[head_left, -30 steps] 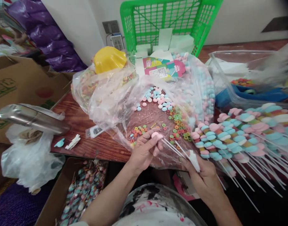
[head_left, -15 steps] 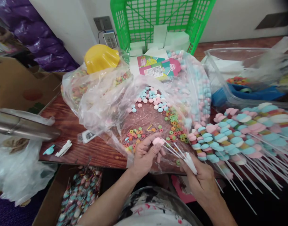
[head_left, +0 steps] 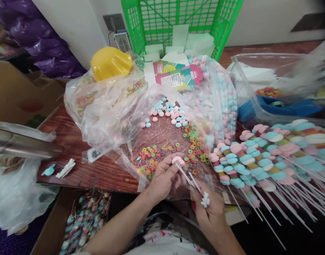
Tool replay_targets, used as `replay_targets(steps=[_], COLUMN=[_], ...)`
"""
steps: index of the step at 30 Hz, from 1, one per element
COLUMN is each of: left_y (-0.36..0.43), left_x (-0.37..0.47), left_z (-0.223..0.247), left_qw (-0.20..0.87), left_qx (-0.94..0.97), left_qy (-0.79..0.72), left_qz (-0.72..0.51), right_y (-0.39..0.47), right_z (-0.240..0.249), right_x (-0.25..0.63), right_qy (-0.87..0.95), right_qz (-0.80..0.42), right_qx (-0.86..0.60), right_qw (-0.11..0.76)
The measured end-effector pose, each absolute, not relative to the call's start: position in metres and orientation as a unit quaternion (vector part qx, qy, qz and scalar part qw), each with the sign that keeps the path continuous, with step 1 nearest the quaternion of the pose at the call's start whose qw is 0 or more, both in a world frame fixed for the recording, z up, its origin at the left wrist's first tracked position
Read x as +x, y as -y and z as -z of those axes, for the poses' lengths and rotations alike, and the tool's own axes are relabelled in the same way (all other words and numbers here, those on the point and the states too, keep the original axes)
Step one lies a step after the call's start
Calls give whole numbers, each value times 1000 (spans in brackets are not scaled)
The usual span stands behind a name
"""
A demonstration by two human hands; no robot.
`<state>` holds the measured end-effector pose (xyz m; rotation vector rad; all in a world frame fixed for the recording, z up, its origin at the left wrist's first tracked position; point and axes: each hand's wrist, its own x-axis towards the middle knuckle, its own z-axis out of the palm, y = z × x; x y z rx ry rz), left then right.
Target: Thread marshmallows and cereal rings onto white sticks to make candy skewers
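My left hand (head_left: 162,180) pinches a pink marshmallow (head_left: 177,160) between thumb and fingertips. The tips of thin white sticks (head_left: 185,176) reach up to it, one touching or entering its underside. The lower parts of the sticks are in the closed fingers of my right hand (head_left: 211,209). A knobbly white cluster (head_left: 205,200) shows at that hand's thumb; I cannot make out exactly what it is. Beyond the hands, loose ring candies (head_left: 151,156) and pink, blue and white marshmallows (head_left: 175,113) lie on clear plastic.
Finished-looking candy skewers (head_left: 257,159) are piled at the right, their sticks over the table edge. Behind stand a green basket (head_left: 178,14) and a clear tub (head_left: 257,102). A steel flask (head_left: 24,143) lies left. A box of wrapped candy (head_left: 84,223) sits below.
My right hand has moved left and tilted the sticks, bringing a stick tip to the pink marshmallow. My left hand keeps its pinch. The whole view has shifted slightly.
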<state>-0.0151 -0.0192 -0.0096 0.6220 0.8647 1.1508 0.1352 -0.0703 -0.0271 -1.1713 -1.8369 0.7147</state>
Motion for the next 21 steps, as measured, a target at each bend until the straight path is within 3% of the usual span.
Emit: replay_targets(steps=[6, 13, 16, 21], left_y=[16, 18, 19, 22], left_x=[-25, -36, -28, -12], left_z=[9, -4, 1, 15], left_qw=[670, 403, 444, 635], left_qx=[404, 649, 577, 332], left_qy=[-454, -461, -482, -454], left_qz=[-427, -451, -488, -530], right_y=[69, 65, 67, 72], right_z=[42, 34, 40, 50], right_x=[149, 156, 158, 161], right_qy=[718, 722, 708, 701], right_qz=[-283, -294, -292, -295], right_qx=[-497, -509, -511, -512], right_qw=[396, 365, 391, 398])
